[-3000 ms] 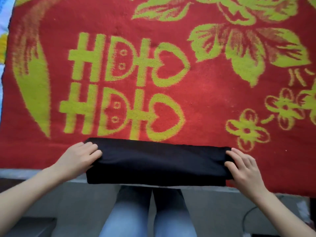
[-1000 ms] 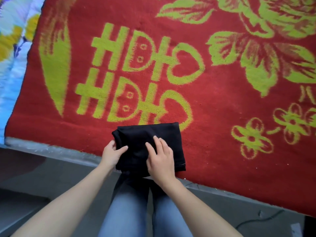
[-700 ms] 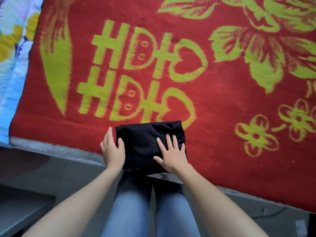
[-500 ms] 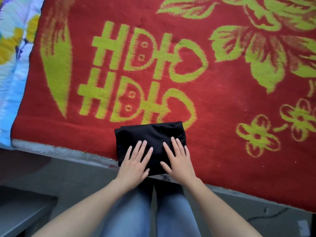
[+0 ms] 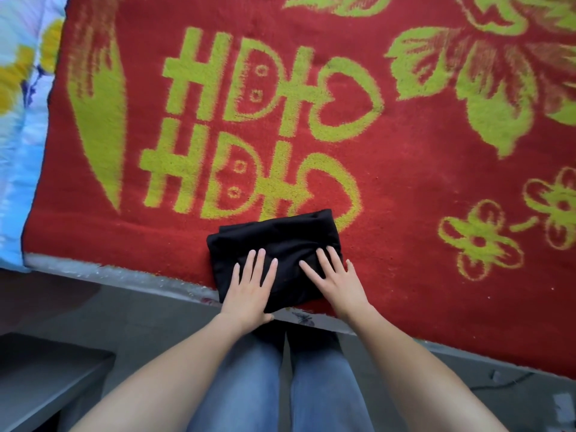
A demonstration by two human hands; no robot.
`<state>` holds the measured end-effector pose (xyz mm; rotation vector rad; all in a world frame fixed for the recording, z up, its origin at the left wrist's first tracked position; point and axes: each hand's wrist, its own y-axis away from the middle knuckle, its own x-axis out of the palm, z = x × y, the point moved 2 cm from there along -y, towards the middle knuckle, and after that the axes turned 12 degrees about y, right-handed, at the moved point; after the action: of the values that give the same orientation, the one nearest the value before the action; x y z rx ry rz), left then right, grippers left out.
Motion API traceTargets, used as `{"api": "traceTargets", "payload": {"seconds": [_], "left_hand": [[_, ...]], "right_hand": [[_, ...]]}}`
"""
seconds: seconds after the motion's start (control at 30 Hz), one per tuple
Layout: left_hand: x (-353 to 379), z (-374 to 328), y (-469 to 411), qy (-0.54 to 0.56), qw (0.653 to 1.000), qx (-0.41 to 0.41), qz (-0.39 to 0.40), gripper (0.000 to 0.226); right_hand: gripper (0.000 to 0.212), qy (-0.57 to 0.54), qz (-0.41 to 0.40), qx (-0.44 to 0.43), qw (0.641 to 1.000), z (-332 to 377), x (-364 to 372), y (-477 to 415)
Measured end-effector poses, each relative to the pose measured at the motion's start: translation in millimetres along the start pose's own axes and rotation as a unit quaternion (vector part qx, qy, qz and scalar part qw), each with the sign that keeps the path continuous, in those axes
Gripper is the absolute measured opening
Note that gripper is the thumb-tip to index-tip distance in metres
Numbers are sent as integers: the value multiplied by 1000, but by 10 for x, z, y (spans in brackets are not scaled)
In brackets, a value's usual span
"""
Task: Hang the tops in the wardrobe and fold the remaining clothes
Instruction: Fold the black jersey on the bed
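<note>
Hands lie flat, side by side, on a folded black garment (image 5: 274, 241) at the near edge of a bed (image 5: 118, 271). The left hand (image 5: 251, 288) rests palm down on the bundle's left half, fingers straight and slightly spread, its heel at the garment's near edge. The right hand (image 5: 336, 280) rests palm down on the right half, fingers straight and fanned, pointing up and a little leftward, its outer fingers close to the bundle's right edge. Neither hand curls round the cloth; both are open and pressing on top of it. The garment is a compact, roughly square stack with layered folds showing along its left side and far edge, and its near edge sits right at the bed's rim, just above the person's knees. It lies on a red blanket (image 5: 405, 188) patterned with yellow-green characters, hearts, leaves and flowers, which covers most of the bed. A pale strip of the bed shows below the blanket on the left, and a blue floral sheet (image 5: 18, 126) lies beyond the blanket's left side. Blue jeans (image 5: 249, 388) fill the lower middle over a grey floor (image 5: 149, 319), with a dark grey block (image 5: 46, 372) at lower left.
</note>
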<state>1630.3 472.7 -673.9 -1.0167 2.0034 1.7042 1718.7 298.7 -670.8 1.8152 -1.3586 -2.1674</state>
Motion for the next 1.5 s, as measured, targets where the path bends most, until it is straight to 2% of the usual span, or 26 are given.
{"api": "traceTargets", "payload": {"seconds": [0.13,0.17,0.23,0.27,0.33,0.4,0.47,0.6,0.67,0.8,0.9,0.93,1.0,1.07,1.13,1.17,1.27,1.37,1.43,1.5], "left_hand": [[-1,-53,-22,13,999,-29,-12,125],[-20,-86,-17,10,999,-38,-32,126],[-90,-151,21,13,993,-46,-111,124],[-115,-183,27,26,989,-38,-143,117],[-162,-216,12,64,976,-27,-206,105],[-259,-217,-32,102,958,-7,-269,94],[-370,-200,-69,129,939,47,-316,80],[-757,-130,4,105,912,136,-371,44],[-961,-58,149,89,904,147,-392,49],[-1329,141,527,88,886,106,-443,44],[-1569,243,959,104,863,41,-493,53],[-1601,273,1076,101,853,21,-511,53],[-1636,361,1457,83,832,-27,-547,47],[-1588,424,1828,74,815,-77,-570,44],[-1449,453,2281,78,795,-145,-584,47],[-1355,465,2472,85,791,-175,-581,55],[-992,486,3207,103,748,-287,-589,76],[-630,433,3812,128,713,-385,-573,79],[-371,380,4171,140,693,-439,-555,79],[-80,333,4571,153,664,-483,-550,78]], "right_hand": [[64,-32,-128,-30,991,-75,-291,-57],[59,-51,-141,-29,988,-100,-363,-64],[53,-98,-115,-7,989,-134,-425,-72],[53,-100,-111,-13,989,-143,-402,-48],[59,-190,-160,18,969,-175,-510,47],[67,-215,-196,26,956,-175,-642,155],[70,-177,-235,5,956,-207,-728,246],[54,-61,-256,-15,965,-296,-911,351],[50,-16,-298,-25,954,-273,-1107,368],[42,72,-391,-63,915,-210,-1644,335],[37,127,-403,-112,899,-71,-2182,357],[40,139,-395,-130,899,-10,-2293,371],[60,172,-385,-194,886,197,-2555,425],[61,202,-401,-255,857,420,-2797,468],[44,223,-441,-319,809,737,-3039,577],[39,223,-451,-348,791,894,-3109,629],[48,241,-478,-440,721,1530,-3314,855],[47,259,-479,-528,652,2154,-3422,1089],[67,264,-463,-579,617,2566,-3400,1232],[73,270,-459,-612,584,3020,-3381,1451]]}}
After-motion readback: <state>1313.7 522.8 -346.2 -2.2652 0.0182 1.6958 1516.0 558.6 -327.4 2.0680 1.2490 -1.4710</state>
